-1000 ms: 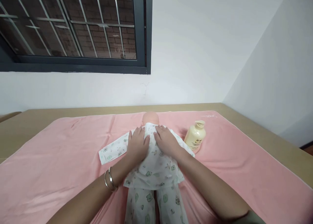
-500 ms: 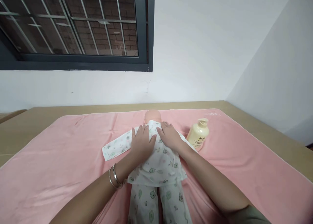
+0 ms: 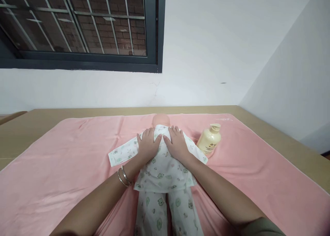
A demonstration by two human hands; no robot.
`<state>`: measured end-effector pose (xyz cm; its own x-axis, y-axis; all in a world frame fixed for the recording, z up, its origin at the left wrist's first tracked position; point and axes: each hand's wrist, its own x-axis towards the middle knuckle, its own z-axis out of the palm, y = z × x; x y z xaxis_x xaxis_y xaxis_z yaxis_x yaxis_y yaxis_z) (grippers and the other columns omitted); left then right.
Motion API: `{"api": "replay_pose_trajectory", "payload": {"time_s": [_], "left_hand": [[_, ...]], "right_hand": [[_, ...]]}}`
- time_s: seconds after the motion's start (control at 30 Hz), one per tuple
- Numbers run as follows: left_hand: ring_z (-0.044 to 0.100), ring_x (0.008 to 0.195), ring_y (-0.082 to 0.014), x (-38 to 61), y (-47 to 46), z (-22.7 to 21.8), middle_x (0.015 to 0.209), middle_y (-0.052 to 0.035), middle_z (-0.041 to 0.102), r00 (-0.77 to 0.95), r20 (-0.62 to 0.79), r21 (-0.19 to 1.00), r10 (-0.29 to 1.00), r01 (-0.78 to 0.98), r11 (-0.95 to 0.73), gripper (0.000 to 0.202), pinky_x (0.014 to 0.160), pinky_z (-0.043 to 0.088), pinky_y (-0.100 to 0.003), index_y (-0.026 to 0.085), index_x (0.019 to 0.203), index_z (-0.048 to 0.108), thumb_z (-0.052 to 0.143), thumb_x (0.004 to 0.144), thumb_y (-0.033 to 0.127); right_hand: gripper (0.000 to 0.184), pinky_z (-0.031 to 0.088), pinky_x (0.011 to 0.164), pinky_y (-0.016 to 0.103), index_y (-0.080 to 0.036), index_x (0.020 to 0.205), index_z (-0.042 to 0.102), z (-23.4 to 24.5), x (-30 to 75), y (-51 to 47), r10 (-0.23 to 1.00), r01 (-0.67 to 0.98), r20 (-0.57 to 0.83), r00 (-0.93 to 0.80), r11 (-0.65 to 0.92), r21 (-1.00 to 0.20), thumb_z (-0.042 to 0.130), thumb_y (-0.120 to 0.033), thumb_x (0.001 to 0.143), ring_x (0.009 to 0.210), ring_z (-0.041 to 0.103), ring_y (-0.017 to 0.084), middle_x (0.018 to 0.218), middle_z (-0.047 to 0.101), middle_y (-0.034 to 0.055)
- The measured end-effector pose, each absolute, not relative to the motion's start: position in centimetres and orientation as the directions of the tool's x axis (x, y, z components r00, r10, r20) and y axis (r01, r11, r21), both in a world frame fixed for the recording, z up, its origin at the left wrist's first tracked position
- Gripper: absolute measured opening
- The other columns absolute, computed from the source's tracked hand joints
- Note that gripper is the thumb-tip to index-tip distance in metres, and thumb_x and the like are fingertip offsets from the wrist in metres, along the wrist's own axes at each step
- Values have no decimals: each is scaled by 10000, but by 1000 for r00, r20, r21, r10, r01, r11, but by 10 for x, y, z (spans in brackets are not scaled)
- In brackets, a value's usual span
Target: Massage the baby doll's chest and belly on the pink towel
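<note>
A baby doll (image 3: 161,119) lies on the pink blanket with its head away from me; no facial features show. It wears a white printed top (image 3: 165,172) and matching trousers (image 3: 154,212). My left hand (image 3: 149,145) rests flat on the left upper back of the top, fingers stretched out. On the right upper back lies my right hand (image 3: 177,145), also flat with its fingers pointing to the doll's head. Both palms touch the cloth, and the thumbs angle towards each other without meeting. The doll's sleeves spread out to both sides.
A cream pump bottle (image 3: 209,139) stands by the doll's right-hand sleeve. The pink blanket (image 3: 77,167) covers most of the tan surface (image 3: 273,136). Behind rises a white wall (image 3: 201,57) with a dark-framed barred window (image 3: 157,29).
My right hand has turned slightly, its fingers pointing more straight ahead. The left hand has shifted only a little. Both stay on the doll's back, and the camera view has tilted slightly.
</note>
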<state>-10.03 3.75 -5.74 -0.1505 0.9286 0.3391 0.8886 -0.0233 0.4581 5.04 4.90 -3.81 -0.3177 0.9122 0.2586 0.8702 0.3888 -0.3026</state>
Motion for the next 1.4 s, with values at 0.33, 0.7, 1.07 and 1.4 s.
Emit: {"api": "replay_pose_trajectory", "payload": {"time_s": [0.33, 0.7, 1.07, 1.4], "left_hand": [[435, 1337, -288, -98, 35, -57, 1402, -131, 529, -158, 366, 477, 917, 878, -39, 466, 1151, 155, -631, 208, 1332, 469, 337, 953, 445], [546, 1208, -335, -97, 15, -47, 1290, -188, 606, -10, 472, 211, 882, 972, -102, 494, 1153, 59, -648, 121, 1266, 550, 359, 932, 430], [459, 1322, -305, -105, 22, -40, 1388, -172, 540, -32, 302, 289, 953, 955, -60, 524, 1129, 215, -612, 138, 1348, 475, 281, 961, 433], [405, 1364, -315, -108, 26, -40, 1438, -188, 481, -37, 223, 297, 974, 954, -31, 548, 1106, 236, -645, 125, 1389, 418, 234, 979, 440]], "right_hand": [[598, 139, 1158, 500, -78, 1449, 367, -44, 48, 42, 910, 881, 294, -292, 375, -288, 256, -457, 999, 1435, 247, 304, 1514, 370, 179], [586, 159, 1151, 490, -62, 1435, 389, -25, 58, 59, 923, 882, 156, -353, 384, -274, 213, -431, 1016, 1442, 243, 292, 1518, 352, 206], [547, 229, 1143, 444, -51, 1389, 451, -16, 53, 35, 900, 850, 152, -409, 437, -295, 245, -389, 1012, 1395, 348, 276, 1465, 435, 208], [547, 272, 1119, 417, -47, 1378, 458, -5, 56, 22, 862, 814, 124, -491, 505, -286, 264, -401, 1009, 1387, 361, 291, 1461, 436, 213]]}}
